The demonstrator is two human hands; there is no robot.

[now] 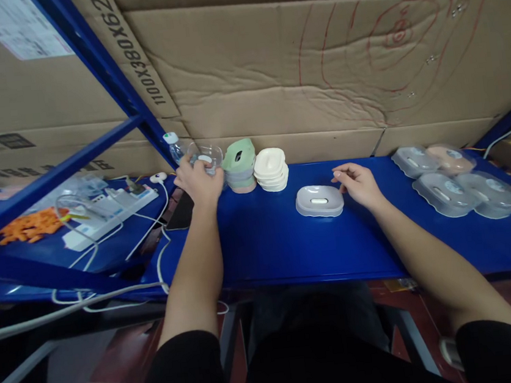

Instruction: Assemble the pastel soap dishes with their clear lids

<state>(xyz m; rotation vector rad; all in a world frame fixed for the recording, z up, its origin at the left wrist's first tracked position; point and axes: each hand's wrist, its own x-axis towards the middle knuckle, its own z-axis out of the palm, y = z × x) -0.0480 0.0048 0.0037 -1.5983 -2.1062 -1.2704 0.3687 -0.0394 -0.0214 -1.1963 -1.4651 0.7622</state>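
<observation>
My left hand (pixel 199 181) reaches to the back left of the blue shelf (pixel 271 245) and closes its fingers on a clear plastic tray (pixel 206 156). Beside that tray stand a stack of green and pastel soap dishes (pixel 239 165) and a stack of cream ones (pixel 271 169). A single grey soap dish (pixel 320 201) lies flat in the middle of the shelf. My right hand (pixel 358 184) rests on the shelf just right of the grey dish, fingers loosely curled, holding nothing that I can see.
Several clear-wrapped dishes (pixel 451 183) lie at the right end of the shelf. A water bottle (pixel 175 146) stands by the blue upright. A white power strip (pixel 109 211) with cables and orange pieces (pixel 33 224) sit on the left shelf. Cardboard (pixel 297 70) lines the back.
</observation>
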